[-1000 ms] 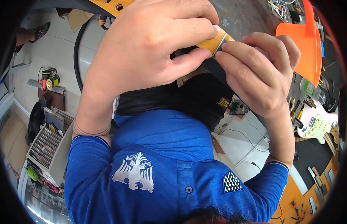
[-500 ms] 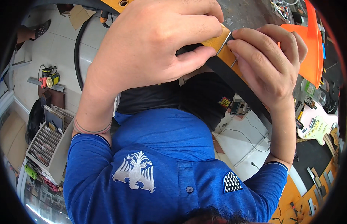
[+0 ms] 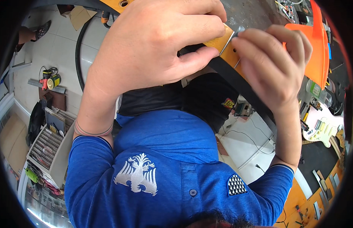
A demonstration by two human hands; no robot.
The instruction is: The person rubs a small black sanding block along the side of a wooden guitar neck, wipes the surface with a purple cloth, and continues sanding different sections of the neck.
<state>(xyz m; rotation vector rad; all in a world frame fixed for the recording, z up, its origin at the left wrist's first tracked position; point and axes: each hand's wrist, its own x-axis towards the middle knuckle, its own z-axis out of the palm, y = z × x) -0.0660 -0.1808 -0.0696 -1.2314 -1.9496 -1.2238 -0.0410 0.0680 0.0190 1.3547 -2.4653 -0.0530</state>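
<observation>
The person's left forearm (image 3: pixel 96 102) rises from a blue sleeve, with a thin dark line round it near the cuff. The left hand (image 3: pixel 157 45) stands at its upper end, back toward the viewer, fingers bent over and pointing right. Its thumb and forefinger are spread apart, one toward each side of the amber board (image 3: pixel 221 40); whether they grip it or merely rest on it cannot be told.

The amber board lies at the upper centre, between the two hands and partly covered by both. Its surface is smooth and yellow-orange, with a black dot (image 3: pixel 234 50) near the right fingertips. A thin, straight metal strip (image 3: pixel 227 43), bright silver, crosses it just beside the left fingertips. Farther right, a second metal strip (image 3: pixel 237 63) shows in part, running on beneath the right hand. A dark band (image 3: pixel 241 81) borders the board on the side toward the body.

The right hand (image 3: pixel 273 60), blurred, pinches a small grey piece (image 3: pixel 239 30) close to the upper end of the first strip; the grip at its thumb is hidden. The other fingers are curled, and the right forearm (image 3: pixel 288 133) slopes down to its sleeve. An orange object (image 3: pixel 313 57) stands behind this hand, farther right.
</observation>
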